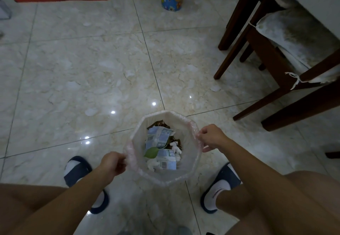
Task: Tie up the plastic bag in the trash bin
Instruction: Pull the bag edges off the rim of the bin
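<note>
The trash bin (165, 176) stands on the tiled floor (92, 69) between the person's two feet, and the plastic bag (185, 117) lines it, its edge folded out over the rim all the way round. The left hand (112, 162) is closed on the folded edge at the bin's left side, and the right hand (211, 138) is closed on the edge at the opposite side, fingers pinching the thin film; both look to be gripping the bag itself, though how much film each one has gathered is too small to tell. So the bag's open mouth lies directly between the two grips, inward from each hand, and the line from one hand to the other runs straight across the mouth, a little slanted, the right hand further from the body than the left. Neither hand is nearer than the other; each is already touching its own side. Below and between the grips, down in the bag, sit crumpled paper packets (160, 137), a green leaf (151, 152) and some white scraps. My reading is that the task is at its start: the edge is not yet off the rim. The next move likely calls for both hands to lift the film up and clear of the rim, then come inward toward each other over the rubbish so the two sides meet for the knot. The film looks thin and could tear if pulled hard against the rim
</note>
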